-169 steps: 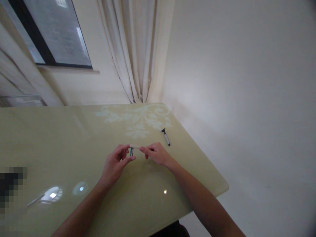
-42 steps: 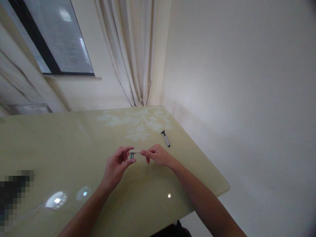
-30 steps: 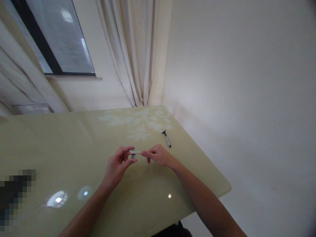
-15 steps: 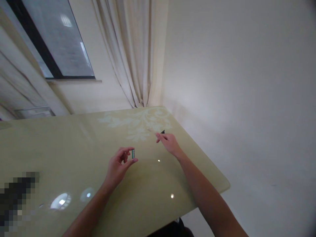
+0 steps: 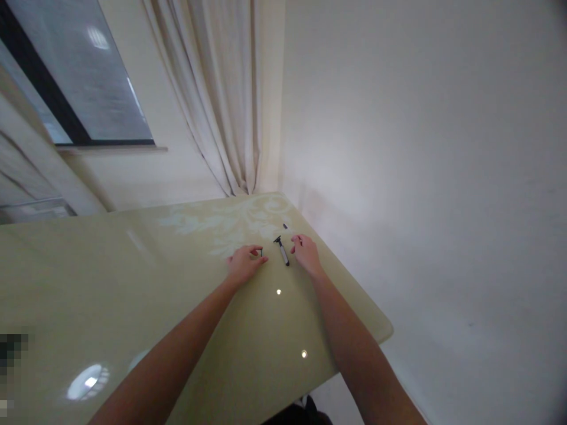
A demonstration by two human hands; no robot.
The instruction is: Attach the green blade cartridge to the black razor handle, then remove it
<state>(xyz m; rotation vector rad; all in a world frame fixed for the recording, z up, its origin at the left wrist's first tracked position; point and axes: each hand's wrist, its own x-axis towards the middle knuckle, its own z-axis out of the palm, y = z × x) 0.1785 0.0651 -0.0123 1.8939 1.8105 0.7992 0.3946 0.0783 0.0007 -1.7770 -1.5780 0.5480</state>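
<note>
My left hand (image 5: 245, 264) pinches a small thin rectangular piece, which looks like a razor cartridge (image 5: 261, 252), upright between thumb and fingers just above the table. To its right a razor (image 5: 282, 251) with a grey and black handle lies on the table, its dark head pointing away from me. Right beside the razor is my right hand (image 5: 305, 252), its fingers loosely curled and apart, with nothing visible in them. Beyond the razor lies a small dark piece (image 5: 285, 226), too small to make out.
The glossy pale green table (image 5: 248, 354) has a white floral pattern and light reflections. Its right edge runs along a white wall (image 5: 420, 177). Curtains (image 5: 217, 106) and a window (image 5: 84, 77) are behind. A blurred-out dark thing (image 5: 11, 348) sits at the left.
The razor has left my right hand and now lies on the table. My left hand has moved right and farther away with the cartridge, close to the razor. The view has shifted slightly right.
</note>
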